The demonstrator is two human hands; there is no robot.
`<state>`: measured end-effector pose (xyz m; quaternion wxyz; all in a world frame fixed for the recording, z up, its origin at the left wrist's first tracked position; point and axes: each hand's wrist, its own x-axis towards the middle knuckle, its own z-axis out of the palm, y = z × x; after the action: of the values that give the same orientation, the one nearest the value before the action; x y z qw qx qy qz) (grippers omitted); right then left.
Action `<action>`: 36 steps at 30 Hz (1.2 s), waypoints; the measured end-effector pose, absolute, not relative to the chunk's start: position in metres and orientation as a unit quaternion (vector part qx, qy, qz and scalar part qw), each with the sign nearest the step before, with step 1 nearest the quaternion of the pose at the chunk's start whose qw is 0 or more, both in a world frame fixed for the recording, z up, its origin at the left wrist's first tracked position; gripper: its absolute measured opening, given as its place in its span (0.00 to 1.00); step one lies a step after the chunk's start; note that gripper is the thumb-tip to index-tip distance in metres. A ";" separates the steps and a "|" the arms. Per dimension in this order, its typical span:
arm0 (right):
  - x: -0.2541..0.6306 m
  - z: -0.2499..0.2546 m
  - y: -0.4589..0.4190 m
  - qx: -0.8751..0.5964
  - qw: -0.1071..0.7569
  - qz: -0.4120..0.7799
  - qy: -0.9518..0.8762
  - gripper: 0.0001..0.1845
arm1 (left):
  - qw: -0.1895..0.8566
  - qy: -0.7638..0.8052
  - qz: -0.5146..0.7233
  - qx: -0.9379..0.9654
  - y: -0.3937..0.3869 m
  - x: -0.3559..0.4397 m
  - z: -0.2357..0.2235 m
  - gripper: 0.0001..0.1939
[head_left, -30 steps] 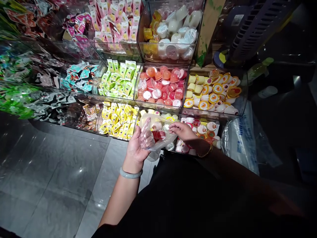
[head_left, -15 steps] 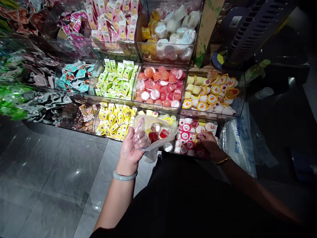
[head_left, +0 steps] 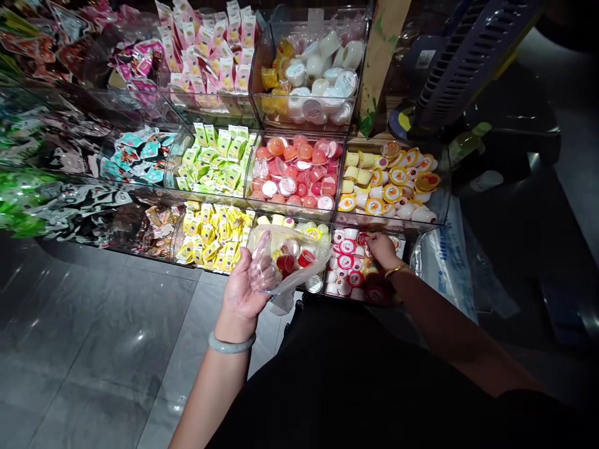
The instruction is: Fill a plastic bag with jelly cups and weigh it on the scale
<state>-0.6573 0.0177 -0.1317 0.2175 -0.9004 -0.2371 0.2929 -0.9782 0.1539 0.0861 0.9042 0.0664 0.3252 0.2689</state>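
My left hand (head_left: 243, 288) holds a clear plastic bag (head_left: 306, 269) with its mouth spread. The fingers are inside the film and the thumb is outside. Through the film show red and white-lidded jelly cups, though I cannot tell which lie in the bag and which in the bin behind it. My right hand (head_left: 382, 249) is down in the lower right bin, fingers curled and fingertips on a red-lidded jelly cup (head_left: 362, 238). White jelly cups with red-rimmed lids (head_left: 346, 262) lie around it.
Bins of red jelly cups (head_left: 299, 171), yellow-rimmed cups (head_left: 393, 181) and white cups (head_left: 322, 81) rise behind. Yellow packets (head_left: 215, 234) and green packets (head_left: 215, 156) fill bins to the left. Plastic sheeting (head_left: 442, 265) hangs at the right, beside a dark slatted rack (head_left: 468, 68).
My right hand has moved up and left within the bin, to the red-lidded cup. My left hand keeps its hold on the bag. The whole view has shifted slightly.
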 end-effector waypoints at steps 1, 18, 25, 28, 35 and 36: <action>-0.657 -0.128 0.019 -0.906 0.194 0.278 -0.253 0.14 | 0.904 0.325 0.269 0.064 0.153 -0.978 0.086 0.26; -0.753 0.015 0.038 -0.777 0.182 0.230 -0.558 0.16 | 0.917 0.297 0.265 0.016 0.151 -0.976 0.077 0.24; -0.796 0.006 0.085 -0.709 0.264 0.181 -0.629 0.14 | 0.919 0.294 0.261 0.031 0.151 -0.984 0.079 0.23; -0.782 -0.010 0.077 -0.785 0.233 0.106 -0.563 0.27 | 0.919 0.293 0.262 0.040 0.152 -0.990 0.079 0.21; -0.778 -0.026 0.078 -0.828 0.109 0.222 -0.502 0.16 | 0.917 0.287 0.271 0.051 0.152 -1.009 0.084 0.22; -0.780 -0.023 0.081 -0.829 0.127 0.217 -0.500 0.16 | 0.916 0.286 0.275 0.052 0.150 -1.012 0.087 0.23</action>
<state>-0.7795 0.0808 -0.0227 0.1270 -0.8287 -0.5000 0.2170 -1.0123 0.1505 0.0875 0.9164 0.0525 0.2862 0.2748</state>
